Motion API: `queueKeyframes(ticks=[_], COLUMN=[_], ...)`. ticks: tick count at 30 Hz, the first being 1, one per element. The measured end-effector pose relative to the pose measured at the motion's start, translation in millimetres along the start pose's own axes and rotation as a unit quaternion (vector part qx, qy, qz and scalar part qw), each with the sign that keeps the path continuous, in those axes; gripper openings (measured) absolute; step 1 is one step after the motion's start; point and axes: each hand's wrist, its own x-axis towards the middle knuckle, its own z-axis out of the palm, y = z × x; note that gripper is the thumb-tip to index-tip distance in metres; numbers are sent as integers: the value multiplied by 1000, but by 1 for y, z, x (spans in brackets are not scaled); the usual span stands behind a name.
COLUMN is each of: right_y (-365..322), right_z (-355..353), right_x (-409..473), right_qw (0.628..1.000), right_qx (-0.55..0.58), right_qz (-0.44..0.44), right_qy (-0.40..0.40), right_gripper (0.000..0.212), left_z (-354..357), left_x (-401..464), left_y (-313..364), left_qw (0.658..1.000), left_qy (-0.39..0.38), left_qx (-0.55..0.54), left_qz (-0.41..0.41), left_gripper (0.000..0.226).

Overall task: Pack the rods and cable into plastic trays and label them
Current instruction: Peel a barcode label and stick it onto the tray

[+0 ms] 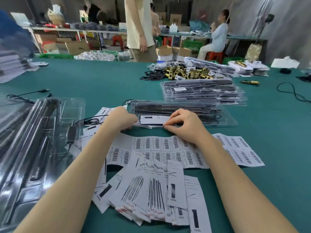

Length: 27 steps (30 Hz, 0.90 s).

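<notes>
Packing workshop: long green table [101, 78], stacked trays [203, 91], barcode sheets [168, 148], cartons [77, 47], seated worker [217, 36].

On the table [104, 81] a tray [223, 117] with rods lies in the middle, behind a barcode sheet [161, 147] and fanned cards [151, 190], with open trays [33, 140] at the left and a tray stack [202, 91] behind it to the right.

Rod-filled clear tray [183, 113], carded, flat.
</notes>
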Motion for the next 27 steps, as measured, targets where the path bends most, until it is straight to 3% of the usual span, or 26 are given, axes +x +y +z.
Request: queueKeyframes(ticks=[5, 8, 14, 18, 21, 27], right_y=[-3, -6, -6, -2, 0, -2], right_z=[2, 4, 7, 5, 3, 4], right_x=[-1, -1, -3, -6, -6, -6], right_qw=[999, 997, 994, 984, 978, 977], right_qx=[1, -1, -7, 58, 77, 77], right_qz=[-42, -65, -92, -92, -62, -49], right_qy=[29, 46, 62, 141, 183, 194], right_gripper=[4, 5, 6, 7, 9, 16], left_z=[-1, -1, -1, -1, 0, 8], left_x=[3, 1, -1, -2, 1, 2], left_y=[-6, -6, -7, -10, -12, -12], left_qw=[970, 950, 946, 943, 953, 968], left_qy=[5, -5, 7, 4, 19, 83], left_qx=[-239, -309, -324, -332, -301, -238], left_qz=[-51, -54, -2, -12, -12, -5], left_gripper=[5, 6, 10, 14, 20, 17])
